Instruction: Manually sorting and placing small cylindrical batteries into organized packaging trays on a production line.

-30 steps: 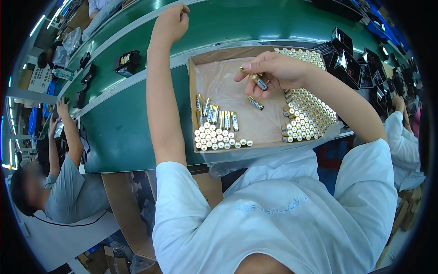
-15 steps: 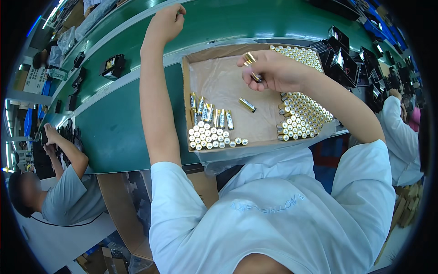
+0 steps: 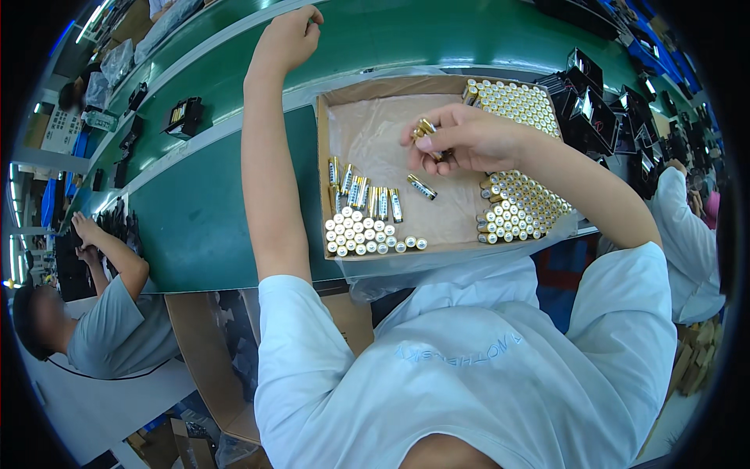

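Note:
My right hand [image 3: 473, 134] is closed around a few gold-ended cylindrical batteries [image 3: 424, 129], held over the middle of an open cardboard box [image 3: 322, 156]. One loose battery [image 3: 423, 187] lies on the box's brown paper lining just below that hand. At the box's near left, several batteries stand on end in a cluster [image 3: 359, 233], with others leaning behind them. Dense rows of upright batteries [image 3: 525, 205] fill the right side, partly covered by my right forearm. Far ahead, my left hand [image 3: 291, 37] is curled over the green conveyor; whatever its fingers may hold is hidden.
A black battery case [image 3: 184, 117] with batteries inside sits on the green conveyor belt [image 3: 391, 43]. Black cases [image 3: 590, 117] pile up right of the box. A co-worker [image 3: 109, 320] works at the left, another person [image 3: 687, 242] at the right. An open carton [image 3: 205, 352] stands below the table.
My right hand has turned slightly and dropped a little, and the batteries in it are bunched closer together. The black case on the conveyor has shifted left. My left hand stays nearly still.

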Available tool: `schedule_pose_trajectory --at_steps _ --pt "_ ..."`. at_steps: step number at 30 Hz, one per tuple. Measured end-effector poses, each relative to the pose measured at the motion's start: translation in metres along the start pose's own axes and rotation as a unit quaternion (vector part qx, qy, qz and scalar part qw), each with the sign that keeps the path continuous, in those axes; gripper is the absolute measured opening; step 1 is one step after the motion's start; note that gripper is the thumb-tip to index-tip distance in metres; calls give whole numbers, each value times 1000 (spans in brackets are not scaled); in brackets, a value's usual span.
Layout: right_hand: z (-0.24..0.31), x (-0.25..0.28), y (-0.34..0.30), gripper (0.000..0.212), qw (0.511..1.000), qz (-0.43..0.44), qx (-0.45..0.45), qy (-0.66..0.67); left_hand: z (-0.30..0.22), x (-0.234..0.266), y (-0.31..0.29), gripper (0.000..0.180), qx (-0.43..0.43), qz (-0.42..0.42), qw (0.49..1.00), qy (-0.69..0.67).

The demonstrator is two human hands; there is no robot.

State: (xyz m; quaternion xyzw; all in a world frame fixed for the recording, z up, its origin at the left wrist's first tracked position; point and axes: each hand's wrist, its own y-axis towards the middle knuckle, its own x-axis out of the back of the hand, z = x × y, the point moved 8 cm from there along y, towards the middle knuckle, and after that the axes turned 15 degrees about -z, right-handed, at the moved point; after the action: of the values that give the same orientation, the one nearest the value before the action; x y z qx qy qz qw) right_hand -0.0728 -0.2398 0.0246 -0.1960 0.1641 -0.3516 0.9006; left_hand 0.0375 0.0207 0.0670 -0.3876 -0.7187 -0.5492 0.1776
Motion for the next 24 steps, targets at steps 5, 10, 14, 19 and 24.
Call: schedule_pose_trajectory --at_steps 5,10,14,19,24 --pt "-13 3 2 22 988 -7 -73 -134 1 -5 4 20 -1 17 1000 0" --pt "-9 -6 -5 23 929 -37 25 -366 8 -19 11 16 -22 55 998 -12" --pt "4 -16 -9 27 692 -112 297 -648 4 -24 13 17 -44 54 998 -12" --pt "-23 -24 4 28 638 -4 254 -727 4 -23 12 17 -37 62 997 -6" --pt "-36 -23 6 28 967 51 -127 -214 8 -17 10 18 -32 54 998 -3"
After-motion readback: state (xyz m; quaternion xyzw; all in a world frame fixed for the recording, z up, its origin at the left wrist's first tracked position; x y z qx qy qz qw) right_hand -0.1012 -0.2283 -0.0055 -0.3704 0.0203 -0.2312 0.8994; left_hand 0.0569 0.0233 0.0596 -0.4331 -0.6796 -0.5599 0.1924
